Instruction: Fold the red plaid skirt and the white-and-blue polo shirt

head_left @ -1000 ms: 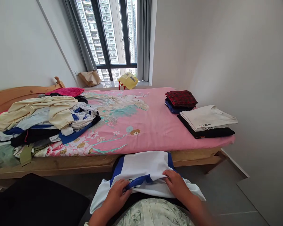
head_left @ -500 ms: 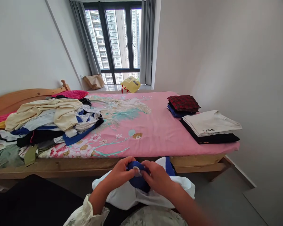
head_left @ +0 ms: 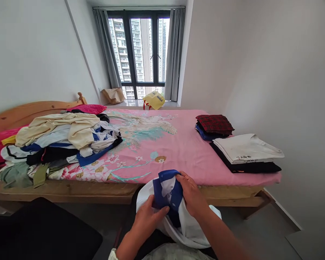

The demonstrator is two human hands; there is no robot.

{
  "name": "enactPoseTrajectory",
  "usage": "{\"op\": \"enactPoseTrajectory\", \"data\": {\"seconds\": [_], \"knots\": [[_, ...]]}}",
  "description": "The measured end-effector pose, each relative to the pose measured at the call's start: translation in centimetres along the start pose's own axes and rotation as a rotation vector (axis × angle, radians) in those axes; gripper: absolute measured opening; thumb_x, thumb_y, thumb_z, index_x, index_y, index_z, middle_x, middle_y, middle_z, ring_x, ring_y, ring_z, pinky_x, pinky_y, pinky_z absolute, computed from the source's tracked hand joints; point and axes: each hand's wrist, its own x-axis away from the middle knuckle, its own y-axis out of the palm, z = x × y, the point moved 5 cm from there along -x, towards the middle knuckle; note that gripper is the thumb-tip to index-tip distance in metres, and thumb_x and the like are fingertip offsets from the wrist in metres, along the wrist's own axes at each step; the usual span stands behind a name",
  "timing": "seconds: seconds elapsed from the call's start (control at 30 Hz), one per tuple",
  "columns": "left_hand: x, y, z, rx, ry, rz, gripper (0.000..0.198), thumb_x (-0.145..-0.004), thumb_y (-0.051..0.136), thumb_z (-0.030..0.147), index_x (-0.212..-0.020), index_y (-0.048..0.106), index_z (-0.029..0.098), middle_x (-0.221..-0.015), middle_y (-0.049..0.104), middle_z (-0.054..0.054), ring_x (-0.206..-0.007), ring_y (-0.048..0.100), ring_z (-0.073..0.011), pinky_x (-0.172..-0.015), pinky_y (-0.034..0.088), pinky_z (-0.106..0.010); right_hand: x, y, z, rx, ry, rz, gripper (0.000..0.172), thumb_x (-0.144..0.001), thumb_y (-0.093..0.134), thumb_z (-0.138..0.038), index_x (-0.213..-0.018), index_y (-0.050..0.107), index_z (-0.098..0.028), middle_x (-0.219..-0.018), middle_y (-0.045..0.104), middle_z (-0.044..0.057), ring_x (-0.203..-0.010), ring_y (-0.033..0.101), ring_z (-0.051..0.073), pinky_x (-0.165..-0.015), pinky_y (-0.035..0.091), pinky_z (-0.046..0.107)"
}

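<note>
A white polo shirt (head_left: 193, 225) with a blue collar (head_left: 157, 191) and blue button placket hangs over my lap at the bed's front edge. My left hand (head_left: 148, 216) grips the shirt below the collar on the left, thumb lying across the placket. With its fingers curled at the collar's upper right side, my right hand (head_left: 191, 193) holds the other edge. Between the hands the collar stands spread, showing the pale inside of the neck. The lower part of the shirt bunches over my legs and is partly hidden by my forearms.
A heap of loose clothes (head_left: 62, 139) covers the left of the pink bed sheet (head_left: 184, 155). At the right lie folded white shirts (head_left: 247, 148) on black ones, and a red plaid stack (head_left: 215, 124) behind. A black chair seat (head_left: 43, 231) stands lower left.
The collar has been raised and spread from a bunched state. My left hand has moved lower and my right hand to the collar's upper right. The view has shifted slightly.
</note>
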Motion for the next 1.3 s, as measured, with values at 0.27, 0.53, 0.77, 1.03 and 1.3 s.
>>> {"op": "enactPoseTrajectory", "data": {"seconds": [0.27,0.53,0.77,1.03,1.3], "knots": [[-4.4,-5.2,8.8,1.089,0.048,0.006,0.027,-0.076,0.058,0.043,-0.074,0.043,0.021,-0.047,0.038,0.011,-0.038,0.033,-0.0048,-0.044,0.034,-0.018,1.8,-5.6,-2.5,0.368,-0.289,0.134,0.039,-0.078,0.052,-0.047,-0.109,0.06,-0.024,-0.094,0.065,0.007,-0.098,0.058,0.027,-0.074,0.049,0.035],[-1.5,-3.6,10.2,0.088,0.261,-0.139,0.035,-0.061,0.072,0.046,-0.074,0.057,0.017,-0.066,0.055,0.003,-0.06,0.044,-0.01,-0.053,0.033,-0.021,3.8,-6.6,-2.8,0.213,-0.113,0.298,0.037,-0.083,0.046,-0.049,-0.104,0.06,-0.024,-0.097,0.065,0.009,-0.091,0.06,0.026,-0.067,0.05,0.033],[-2.7,-1.1,8.3,0.623,0.071,-0.083,0.028,-0.072,0.057,0.041,-0.089,0.058,0.018,-0.074,0.059,0.001,-0.069,0.053,-0.0139,-0.063,0.04,-0.024,5.2,-4.8,-1.2,-0.109,-0.099,-0.005,0.029,-0.083,0.053,-0.047,-0.097,0.056,-0.022,-0.073,0.058,0.001,-0.064,0.054,0.015,-0.058,0.045,0.025],[-0.6,-5.4,19.3,-0.037,0.568,-0.26,0.007,-0.071,0.055,0.023,-0.071,0.062,0.02,-0.063,0.055,0.002,-0.062,0.046,-0.0124,-0.058,0.033,-0.023,6.0,-7.5,-3.7,0.092,-0.314,-0.015,0.039,-0.085,0.045,-0.055,-0.103,0.053,-0.022,-0.091,0.059,0.006,-0.074,0.057,0.016,-0.067,0.048,0.029],[-0.8,-3.1,19.4,-0.326,0.681,-0.125,0.018,-0.069,0.059,0.027,-0.087,0.063,0.023,-0.072,0.061,0.001,-0.068,0.051,-0.0161,-0.06,0.03,-0.026,4.1,-4.1,-6.3,0.524,-0.344,-0.043,0.04,-0.081,0.049,-0.027,-0.12,0.049,-0.022,-0.088,0.063,0.002,-0.073,0.057,0.014,-0.069,0.047,0.026]]}}
